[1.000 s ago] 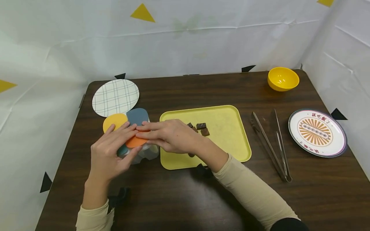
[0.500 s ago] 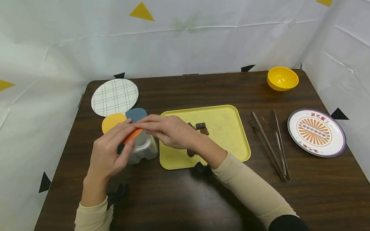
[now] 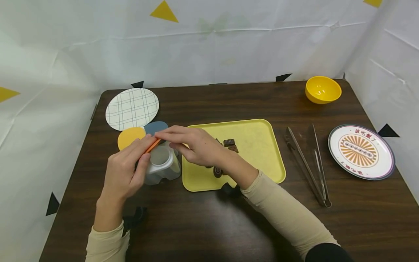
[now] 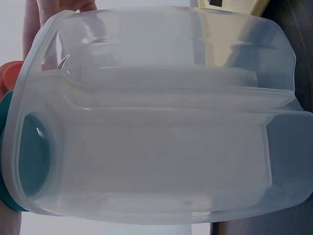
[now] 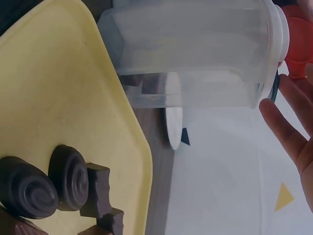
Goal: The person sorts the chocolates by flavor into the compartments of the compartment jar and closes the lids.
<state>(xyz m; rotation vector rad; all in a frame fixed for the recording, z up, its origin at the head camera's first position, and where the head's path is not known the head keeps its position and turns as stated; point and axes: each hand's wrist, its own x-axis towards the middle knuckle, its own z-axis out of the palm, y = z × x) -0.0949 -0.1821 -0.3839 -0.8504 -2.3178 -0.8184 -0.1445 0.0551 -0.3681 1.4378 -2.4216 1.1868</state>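
A translucent plastic container (image 3: 167, 170) with round coloured flip lids stands at the left of the table. Its orange lid (image 3: 152, 145) is tipped up nearly edge-on, so a round opening (image 3: 160, 155) shows beneath. My left hand (image 3: 122, 173) holds the lid from the left, fingers over its far side and thumb near its lower edge. The outstretched fingers of my right hand (image 3: 198, 147) touch the lid's upper edge; some fingertips are hidden. The yellow lid (image 3: 130, 138) and blue lid (image 3: 155, 127) lie down. A teal lid (image 4: 10, 147) shows in the left wrist view.
Beside the container lies a yellow tray (image 3: 258, 156) with several chocolates (image 5: 68, 178). Behind is a checked plate (image 3: 132, 109). Metal tongs (image 3: 304, 163), a patterned plate (image 3: 361, 152) and a yellow bowl (image 3: 323, 90) are at the right.
The orange lid has swung up from lying flat to nearly edge-on, uncovering the opening. My right hand has shifted slightly up and away, while the left has moved little.
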